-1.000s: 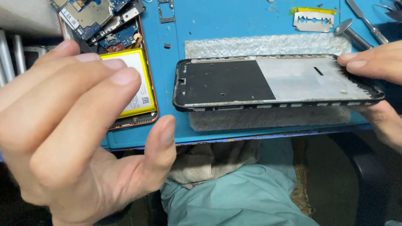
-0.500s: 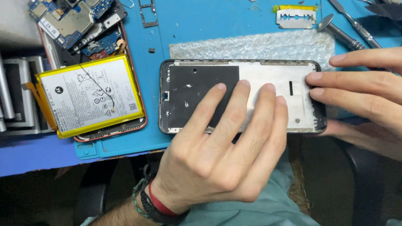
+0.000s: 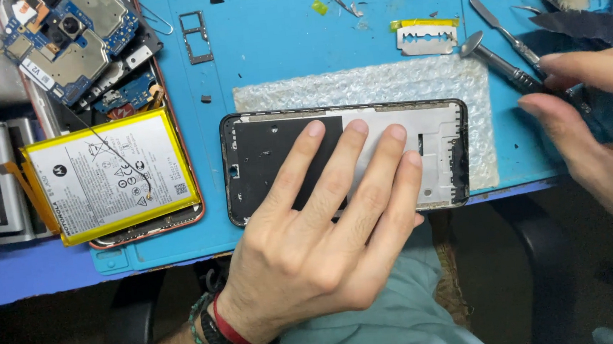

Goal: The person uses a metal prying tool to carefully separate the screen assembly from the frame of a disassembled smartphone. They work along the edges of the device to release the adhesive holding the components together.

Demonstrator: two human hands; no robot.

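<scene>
A blue work mat (image 3: 294, 52) carries a black phone frame (image 3: 347, 158) lying on bubble wrap (image 3: 388, 84). The left hand (image 3: 320, 231) presses flat and open on the frame. A yellow-edged white battery (image 3: 111, 176) lies left. The right hand (image 3: 604, 118) pinches a metal spudger (image 3: 496, 57).

A matt black and pale grey plastic phone frame (image 3: 347, 158) lies on translucent, bumpy bubble wrap (image 3: 358, 87), over a smooth blue rubbery mat (image 3: 270, 47). Nearby, a shiny metal spudger (image 3: 496, 61) and a glossy yellow-wrapped battery (image 3: 109, 176).
</scene>
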